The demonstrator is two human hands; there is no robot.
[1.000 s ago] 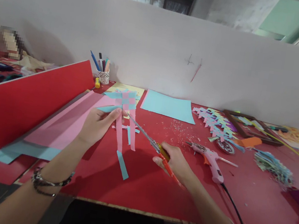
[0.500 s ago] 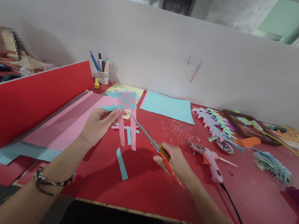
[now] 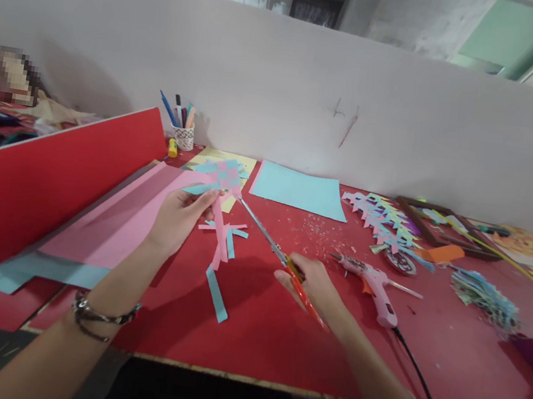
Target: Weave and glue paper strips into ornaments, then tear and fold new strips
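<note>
Between my left hand (image 3: 182,214)'s thumb and fingers is a woven paper piece (image 3: 227,178) of pink and light blue strips, raised over the table. Pink paper strips (image 3: 220,226) show below it, overlapping. My right hand (image 3: 310,281) grips scissors (image 3: 296,284) with orange and yellow handles. Their blades point up and left, and the tips are at the woven piece's lower right edge. Beneath lie short pink and blue strips, with a light blue strip (image 3: 218,294) nearer me.
A light blue sheet (image 3: 301,189) lies at the back. On the right are a pink glue gun (image 3: 368,283) with its cord, a woven paper strip (image 3: 379,219) and a wooden frame (image 3: 447,238). A red board (image 3: 51,185), pink paper (image 3: 122,217) and pen cup (image 3: 184,138) are leftward.
The right pink strip has come away from the woven piece's lower edge and now shows lower, crossing the other strip. The woven piece has tilted slightly. The scissors have barely moved.
</note>
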